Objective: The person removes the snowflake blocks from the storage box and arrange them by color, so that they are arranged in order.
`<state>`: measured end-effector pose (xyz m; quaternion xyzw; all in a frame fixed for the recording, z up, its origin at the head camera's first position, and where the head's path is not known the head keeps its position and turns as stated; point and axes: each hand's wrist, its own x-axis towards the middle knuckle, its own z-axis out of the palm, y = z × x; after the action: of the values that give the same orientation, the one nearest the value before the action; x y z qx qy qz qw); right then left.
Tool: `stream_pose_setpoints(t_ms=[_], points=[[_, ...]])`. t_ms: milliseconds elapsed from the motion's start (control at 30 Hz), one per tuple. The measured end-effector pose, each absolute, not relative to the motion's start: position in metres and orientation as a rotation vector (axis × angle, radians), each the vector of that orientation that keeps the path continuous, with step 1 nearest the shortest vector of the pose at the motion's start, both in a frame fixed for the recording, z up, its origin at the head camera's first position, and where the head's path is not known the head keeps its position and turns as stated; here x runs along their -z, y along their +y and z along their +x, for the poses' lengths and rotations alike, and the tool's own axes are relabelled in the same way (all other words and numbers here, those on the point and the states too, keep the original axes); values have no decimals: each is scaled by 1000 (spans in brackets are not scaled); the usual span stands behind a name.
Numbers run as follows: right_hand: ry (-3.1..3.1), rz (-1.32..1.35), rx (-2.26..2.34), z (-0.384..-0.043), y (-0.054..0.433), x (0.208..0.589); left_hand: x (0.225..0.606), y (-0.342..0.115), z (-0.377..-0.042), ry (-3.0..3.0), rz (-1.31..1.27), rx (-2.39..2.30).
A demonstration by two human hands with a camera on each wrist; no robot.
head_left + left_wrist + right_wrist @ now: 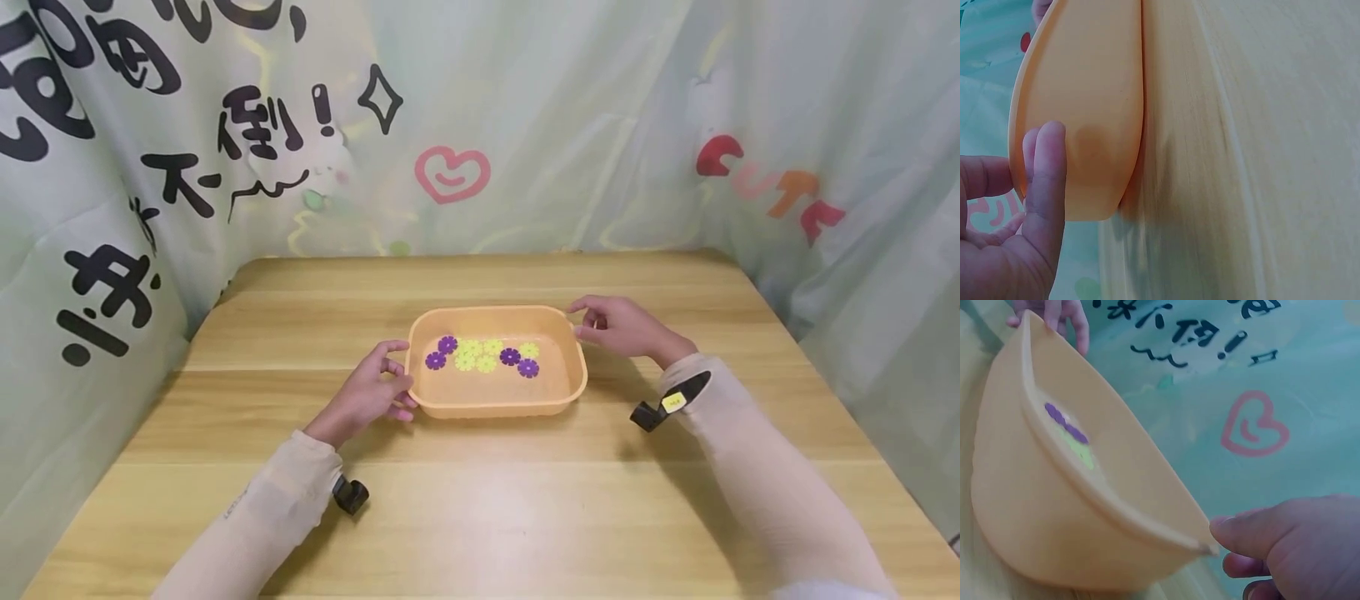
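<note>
the orange rectangular tray (491,393) sits mid-scene on the wooden tabletop (480,508); the left hand (367,387), fingers spread, braces its left end; the right hand (628,327), thumb and index apart, contacts its far-right rim; presumably two-sided support keeps the yellow snowflake discs (486,364) and purple snowflake discs (436,361) contained.

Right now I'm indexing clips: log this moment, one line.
left hand: touching orange tray, left end; right hand: touching right end; yellow pieces, purple pieces inside
</note>
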<state>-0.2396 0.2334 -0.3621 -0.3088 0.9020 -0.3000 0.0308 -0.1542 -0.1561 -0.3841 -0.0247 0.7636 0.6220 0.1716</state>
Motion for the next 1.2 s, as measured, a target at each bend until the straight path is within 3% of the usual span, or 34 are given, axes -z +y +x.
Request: stream_pose_setpoints(t_ms=[400,1200], points=[[2736,-1050,857,-246,196,349,380,-158,-162,2172,-34,-1780],[2644,-1077,675,-246,148,368,385,-154,-154,2172,-58,-1787]])
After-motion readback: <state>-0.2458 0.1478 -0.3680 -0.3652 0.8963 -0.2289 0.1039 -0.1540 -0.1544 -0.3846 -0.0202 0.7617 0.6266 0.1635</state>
